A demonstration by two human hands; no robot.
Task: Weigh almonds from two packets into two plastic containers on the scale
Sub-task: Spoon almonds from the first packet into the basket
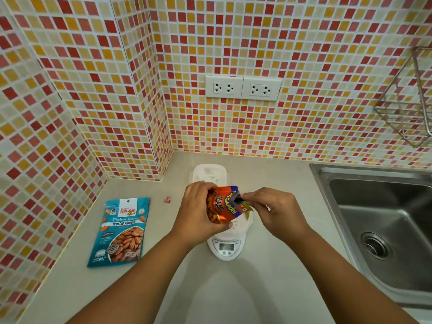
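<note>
Two bare hands meet over the pale tabletop [268, 288] on one orange foil almond packet [224, 204] with a blue band: the left hand [198, 211] has its fingers and thumb curled round the packet's body, and the right hand [273, 209] pinches the packet's torn top corner between thumb and fingertips. The packet is held in the air, tilted on its side, just above one white round digital kitchen scale [226, 247], whose display and buttons show below the left hand. On the scale, largely hidden under both hands, sits one translucent white plastic container [238, 226]; a second white plastic container [210, 173] stands beyond the hands, toward the wall. Well to the left of the left hand lies the second packet — a flat teal pouch of roasted almonds [121, 232], face up on the tabletop. One small pink binder clip [167, 199] lies between that pouch and the left hand. To the right of the right hand is one stainless steel sink [383, 220], with one wire rack [406, 101] on the mosaic wall above it — and two white wall sockets [243, 88] beyond the hands.
</note>
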